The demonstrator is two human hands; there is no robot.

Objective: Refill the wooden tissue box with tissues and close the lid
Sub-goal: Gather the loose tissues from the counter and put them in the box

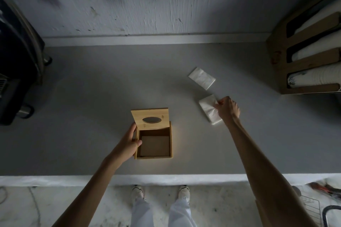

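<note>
The wooden tissue box (170,142) stands near the front of the grey counter, its inside bare. Its lid (150,119), with an oval slot, is swung up at the far side. My left hand (130,143) grips the box's left wall, thumb over the rim. To the right, a white stack of tissues (208,108) lies flat on the counter, and my right hand (227,109) pinches its right edge. A second white tissue stack (202,77) lies further back, untouched.
A wooden rack (302,61) holding white rolls stands at the right rear. A dark appliance (16,72) fills the left side. The grey counter (92,97) ends at a wall behind and a pale front edge (166,179). A wire basket (311,210) sits low right.
</note>
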